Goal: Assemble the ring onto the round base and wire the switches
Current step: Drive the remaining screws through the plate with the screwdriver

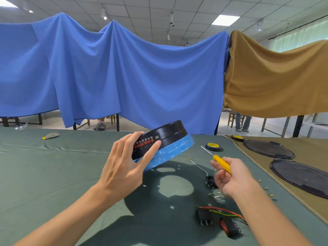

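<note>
**Tilted base in the left hand, screwdriver aimed at its rim**

The green table cloth (53, 174) lies under everything. Above it the black round base (166, 135), with the blue ring (170, 153) round its lower edge, sits tilted with its high side toward 1 o'clock. It lies at 1 o'clock from the left hand (124, 167), whose fingers and thumb grip its wall. At 4 o'clock from the base, the right hand (232, 180) pinches a yellow screwdriver (221, 163). The tool's long axis runs 10 to 4, tip toward the ring. The switches (204, 217) lie at 7 o'clock of that hand, which is probably the nearer.
</note>
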